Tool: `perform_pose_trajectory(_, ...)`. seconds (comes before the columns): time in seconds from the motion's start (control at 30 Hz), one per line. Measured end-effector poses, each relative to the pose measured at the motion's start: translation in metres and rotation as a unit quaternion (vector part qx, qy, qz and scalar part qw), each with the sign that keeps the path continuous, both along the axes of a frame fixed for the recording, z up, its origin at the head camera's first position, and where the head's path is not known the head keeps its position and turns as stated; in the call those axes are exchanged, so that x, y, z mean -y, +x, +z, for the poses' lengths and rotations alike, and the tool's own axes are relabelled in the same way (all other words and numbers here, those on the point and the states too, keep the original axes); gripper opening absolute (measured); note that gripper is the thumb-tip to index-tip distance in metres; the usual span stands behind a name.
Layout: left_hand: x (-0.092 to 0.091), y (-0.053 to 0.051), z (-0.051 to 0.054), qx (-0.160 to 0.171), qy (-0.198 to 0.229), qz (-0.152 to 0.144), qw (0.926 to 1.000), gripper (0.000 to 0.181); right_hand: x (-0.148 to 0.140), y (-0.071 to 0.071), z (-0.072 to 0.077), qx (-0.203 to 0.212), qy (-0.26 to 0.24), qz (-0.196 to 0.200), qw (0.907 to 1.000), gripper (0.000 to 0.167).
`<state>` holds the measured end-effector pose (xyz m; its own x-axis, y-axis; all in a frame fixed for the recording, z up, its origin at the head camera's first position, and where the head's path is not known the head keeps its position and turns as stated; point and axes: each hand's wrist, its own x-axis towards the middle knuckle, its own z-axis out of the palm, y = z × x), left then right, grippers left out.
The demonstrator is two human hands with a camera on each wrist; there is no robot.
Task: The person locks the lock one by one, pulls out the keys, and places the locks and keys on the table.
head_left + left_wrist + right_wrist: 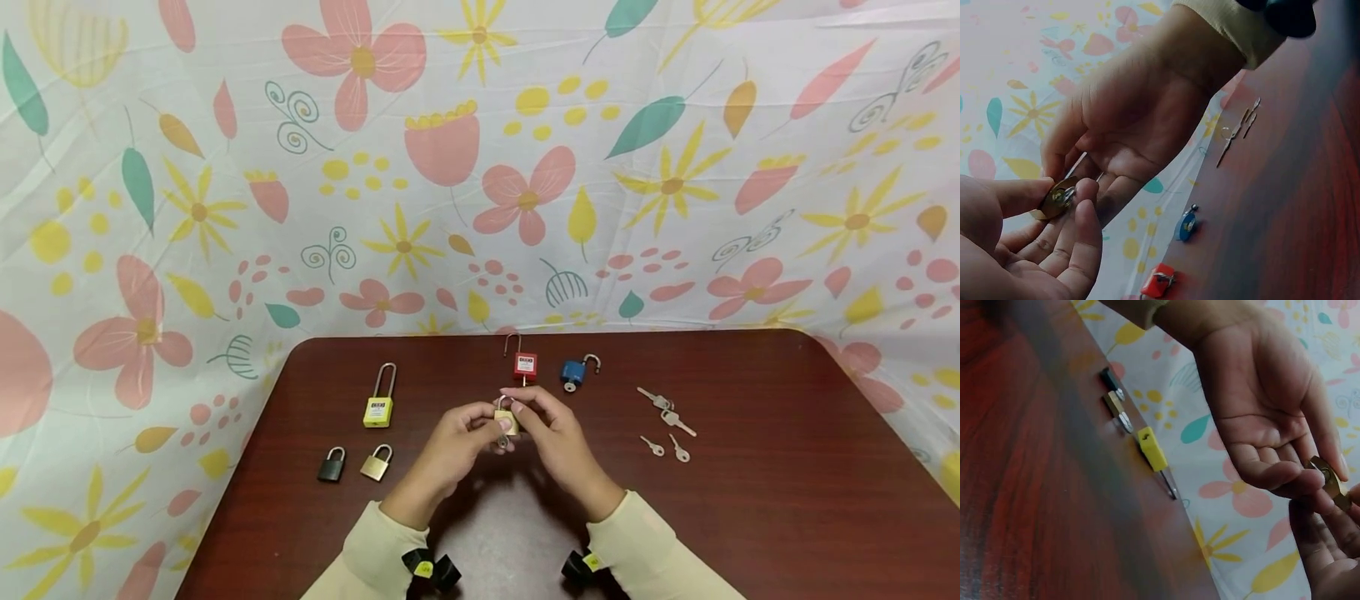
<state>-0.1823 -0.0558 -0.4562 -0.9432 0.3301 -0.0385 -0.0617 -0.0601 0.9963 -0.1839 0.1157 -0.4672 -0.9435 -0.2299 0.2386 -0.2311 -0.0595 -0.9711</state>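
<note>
Both hands are on the small brass padlock with the silver shackle point(507, 414) — it's held up around the middle of the glossy red-brown table point(757, 508). The left hand point(453, 437) pinches the body, thumb across its lower front, right by a small silver key point(503, 442) at the bottom end. The right hand point(558, 433) has thumb and index finger closed in at the shackle end. Just past the fingers, near the surface's far edge: a red padlock point(526, 365) and a blue padlock point(573, 372). Four loose silver keys point(668, 419) lie toward the right edge — a yellow long-shackled padlock point(378, 412) toward the left.
</note>
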Motion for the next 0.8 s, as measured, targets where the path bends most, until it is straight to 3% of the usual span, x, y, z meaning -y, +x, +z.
perform_pose_trajectory(0.23, 0.003, -0.002, 0.001, 0.008, -0.026, 0.021, 0.9994, 0.024, -0.001, 0.001, -0.002, -0.030, 0.052, 0.022, 0.9980, 0.039)
perform_pose_trajectory(0.37, 0.007, -0.005, 0.001, 0.010, -0.019, 0.032, 0.9993, 0.025, 0.001, 0.000, -0.004, -0.042, 0.055, 0.016, 0.9975, 0.047)
perform_pose_trajectory(0.63, 0.011, -0.009, 0.004, 0.035, 0.021, 0.092, 0.9949, 0.025, 0.002, 0.003, -0.004, 0.022, 0.090, 0.012, 0.9957, 0.022)
perform_pose_trajectory(0.8, 0.010, -0.009, 0.005, 0.051, 0.062, 0.104, 0.9913, 0.013, 0.004, 0.004, -0.005, 0.009, 0.105, 0.034, 0.9938, 0.023)
